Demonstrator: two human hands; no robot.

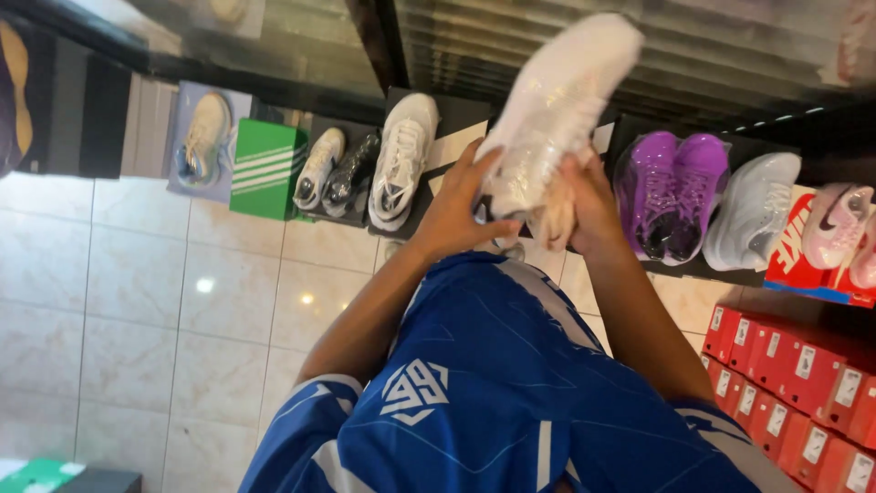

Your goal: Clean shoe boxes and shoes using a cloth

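I hold a white sneaker (pixel 557 100) wrapped in clear plastic up in front of me, toe pointing up and away. My left hand (pixel 461 205) grips its side near the heel. My right hand (pixel 584 196) holds the heel end, where crumpled pale paper (pixel 555 219) sticks out of the shoe. Below the hands is my blue and white shirt (pixel 493 393).
Along the floor stand displayed shoes on boxes: a white sneaker (pixel 401 160), a small white and black pair (pixel 333 169), a purple pair (pixel 671 187), a grey shoe (pixel 753 210), pink shoes (pixel 839 224). A green box (pixel 265 169) stands left; red boxes (pixel 794 383) are stacked right. Glossy tile floor (pixel 137 301).
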